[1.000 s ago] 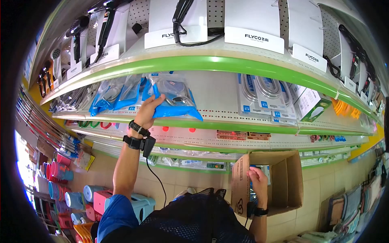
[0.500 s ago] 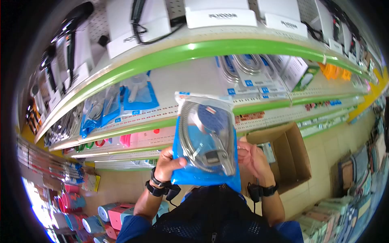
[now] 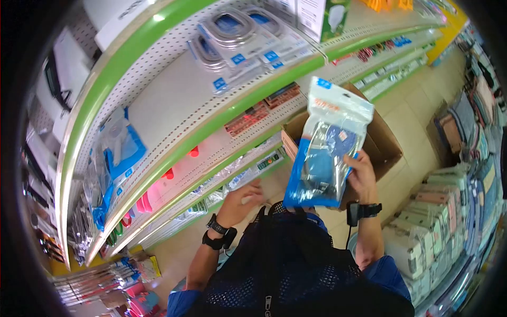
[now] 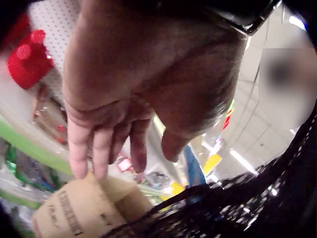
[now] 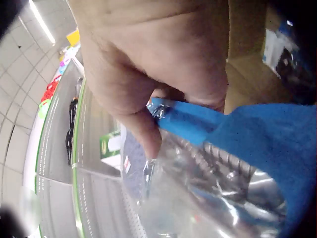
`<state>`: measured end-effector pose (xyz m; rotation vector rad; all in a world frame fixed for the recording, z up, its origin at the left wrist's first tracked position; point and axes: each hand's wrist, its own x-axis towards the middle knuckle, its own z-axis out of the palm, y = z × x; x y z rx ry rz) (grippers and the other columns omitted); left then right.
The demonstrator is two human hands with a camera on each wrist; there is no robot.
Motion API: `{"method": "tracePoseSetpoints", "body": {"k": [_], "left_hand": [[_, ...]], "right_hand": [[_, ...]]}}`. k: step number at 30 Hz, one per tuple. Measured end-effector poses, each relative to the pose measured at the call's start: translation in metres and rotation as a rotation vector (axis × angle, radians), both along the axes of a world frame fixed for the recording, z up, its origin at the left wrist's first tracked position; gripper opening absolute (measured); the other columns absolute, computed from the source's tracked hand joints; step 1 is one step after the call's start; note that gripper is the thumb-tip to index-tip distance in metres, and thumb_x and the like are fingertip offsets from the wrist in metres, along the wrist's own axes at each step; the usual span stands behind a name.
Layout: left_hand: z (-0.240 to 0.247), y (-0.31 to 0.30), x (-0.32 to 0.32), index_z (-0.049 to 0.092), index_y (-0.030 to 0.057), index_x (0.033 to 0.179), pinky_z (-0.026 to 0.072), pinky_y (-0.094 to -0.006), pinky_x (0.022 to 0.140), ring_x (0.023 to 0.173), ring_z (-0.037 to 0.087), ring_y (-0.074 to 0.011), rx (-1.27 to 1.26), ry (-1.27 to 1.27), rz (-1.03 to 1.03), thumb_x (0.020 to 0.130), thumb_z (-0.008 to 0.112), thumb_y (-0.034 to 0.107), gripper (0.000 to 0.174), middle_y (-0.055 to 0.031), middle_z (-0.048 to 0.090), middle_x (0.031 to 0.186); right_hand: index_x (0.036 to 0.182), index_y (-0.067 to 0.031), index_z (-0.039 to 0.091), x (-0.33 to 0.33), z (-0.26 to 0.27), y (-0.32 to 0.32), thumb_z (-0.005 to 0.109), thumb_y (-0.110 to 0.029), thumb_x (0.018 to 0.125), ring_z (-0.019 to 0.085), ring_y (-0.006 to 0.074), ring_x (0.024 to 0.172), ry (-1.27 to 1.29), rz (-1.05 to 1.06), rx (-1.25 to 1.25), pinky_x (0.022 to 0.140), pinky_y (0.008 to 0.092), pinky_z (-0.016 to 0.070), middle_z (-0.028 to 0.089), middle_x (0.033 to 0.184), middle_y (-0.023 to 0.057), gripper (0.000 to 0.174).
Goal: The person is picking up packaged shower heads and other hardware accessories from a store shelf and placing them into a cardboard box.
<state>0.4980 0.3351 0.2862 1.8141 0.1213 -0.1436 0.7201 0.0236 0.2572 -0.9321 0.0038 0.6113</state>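
Observation:
A shower head set in a clear and blue bag hangs over the cardboard box. My right hand pinches the bag's side edge, thumb on the clear front. Ribbed metal hose shows through the plastic in the right wrist view. My left hand is off the bag, to its left and near the shelf edges, holding nothing. In the left wrist view its fingers extend loosely, above the box in that picture. The bag covers much of the box opening.
Hose packs lie on the shelf ahead, beside a white and green carton. More blue bags are at the shelf's left. Green shelf edges run across in front. Stacked folded goods stand at the right.
The left hand took a bagged shower head set off the shelf and brought it to the right hand. It has since let go, and the right hand holds the bag over the box.

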Motion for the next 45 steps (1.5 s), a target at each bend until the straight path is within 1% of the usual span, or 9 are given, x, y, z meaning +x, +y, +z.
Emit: {"method": "tracePoseSetpoints", "body": {"k": [8, 14, 17, 27, 29, 32, 38, 41, 45], "left_hand": [[-0.181, 0.052, -0.123, 0.068, 0.0044, 0.096, 0.0541, -0.0363, 0.081, 0.090, 0.070, -0.0284, 0.477, 0.482, 0.244, 0.090, 0.067, 0.030, 0.026, -0.0157, 0.072, 0.092], [-0.210, 0.030, -0.214, 0.071, 0.0061, 0.097, 0.0523, -0.0404, 0.085, 0.098, 0.067, -0.0328, 0.568, 0.790, 0.185, 0.091, 0.064, 0.034, 0.030, -0.0152, 0.072, 0.097], [-0.197, 0.022, -0.234, 0.071, 0.0054, 0.098, 0.0523, -0.0406, 0.085, 0.097, 0.067, -0.0328, 0.616, 0.926, 0.080, 0.090, 0.065, 0.034, 0.030, -0.0154, 0.072, 0.098], [-0.163, -0.019, -0.243, 0.069, 0.0015, 0.103, 0.0558, -0.0344, 0.076, 0.089, 0.070, -0.0196, 0.266, 0.870, 0.521, 0.091, 0.065, 0.025, 0.027, -0.0117, 0.073, 0.096], [-0.168, -0.019, -0.244, 0.068, 0.0015, 0.103, 0.0557, -0.0343, 0.077, 0.089, 0.070, -0.0200, 0.220, 0.795, 0.561, 0.092, 0.064, 0.025, 0.026, -0.0122, 0.072, 0.099], [-0.157, -0.025, -0.218, 0.067, 0.0020, 0.101, 0.0552, -0.0341, 0.078, 0.090, 0.070, -0.0204, 0.593, 0.537, 0.243, 0.094, 0.060, 0.023, 0.023, -0.0118, 0.072, 0.099], [-0.135, -0.022, -0.182, 0.069, 0.0074, 0.098, 0.0547, -0.0331, 0.077, 0.087, 0.070, -0.0196, 0.389, 0.650, 0.551, 0.093, 0.061, 0.017, 0.013, -0.0091, 0.072, 0.092], [-0.105, -0.001, -0.154, 0.070, 0.0084, 0.094, 0.0539, -0.0314, 0.071, 0.083, 0.070, -0.0179, 0.599, 0.365, 0.576, 0.091, 0.064, 0.010, 0.007, -0.0079, 0.072, 0.090], [-0.024, 0.036, -0.100, 0.069, 0.0039, 0.094, 0.0531, -0.0321, 0.069, 0.078, 0.069, -0.0211, 0.842, 0.254, 0.791, 0.091, 0.064, 0.011, 0.009, -0.0109, 0.072, 0.089]], "right_hand": [[0.110, 0.0025, 0.062, 0.080, -0.141, -0.069, 0.065, 0.004, 0.082, 0.064, 0.0166, 0.084, 0.026, -0.497, -0.491, 0.077, 0.0319, 0.0522, 0.068, 0.097, 0.0069, 0.029], [0.104, 0.0098, 0.065, 0.118, -0.256, -0.061, 0.067, -0.009, 0.076, 0.067, 0.0265, 0.089, 0.272, -0.489, -1.107, 0.074, 0.0388, 0.0504, 0.069, 0.098, 0.0176, 0.033], [0.103, 0.0073, 0.067, 0.118, -0.345, -0.068, 0.071, -0.026, 0.081, 0.067, 0.0337, 0.102, 0.037, -0.114, -1.492, 0.083, 0.0446, 0.0492, 0.068, 0.112, 0.0249, 0.040], [0.109, -0.0024, 0.068, 0.089, -0.429, -0.062, 0.071, -0.021, 0.081, 0.065, 0.0337, 0.099, 0.520, -0.112, -1.248, 0.086, 0.0401, 0.0498, 0.070, 0.104, 0.0152, 0.033], [0.110, -0.0044, 0.067, 0.071, -0.457, -0.083, 0.066, -0.013, 0.082, 0.064, 0.0363, 0.104, -0.477, 0.467, -1.461, 0.088, 0.0422, 0.0503, 0.069, 0.107, 0.0176, 0.030], [0.111, -0.0041, 0.067, 0.055, -0.555, -0.115, 0.062, -0.011, 0.082, 0.062, 0.0403, 0.107, -0.762, 0.605, -1.482, 0.090, 0.0457, 0.0504, 0.065, 0.113, 0.0228, 0.030], [0.101, -0.0024, 0.069, 0.062, -0.436, -0.073, 0.060, -0.014, 0.082, 0.063, 0.0415, 0.104, -0.486, 0.727, -1.482, 0.088, 0.0478, 0.0511, 0.066, 0.109, 0.0230, 0.024], [0.096, -0.0006, 0.069, 0.086, -0.429, -0.055, 0.059, -0.018, 0.084, 0.065, 0.0379, 0.097, -0.957, 1.118, -1.621, 0.082, 0.0449, 0.0528, 0.067, 0.103, 0.0231, 0.023], [0.093, -0.0013, 0.068, 0.109, -0.380, -0.041, 0.061, -0.023, 0.087, 0.068, 0.0284, 0.088, -0.403, 0.431, -0.792, 0.069, 0.0412, 0.0530, 0.069, 0.097, 0.0188, 0.023]]}}
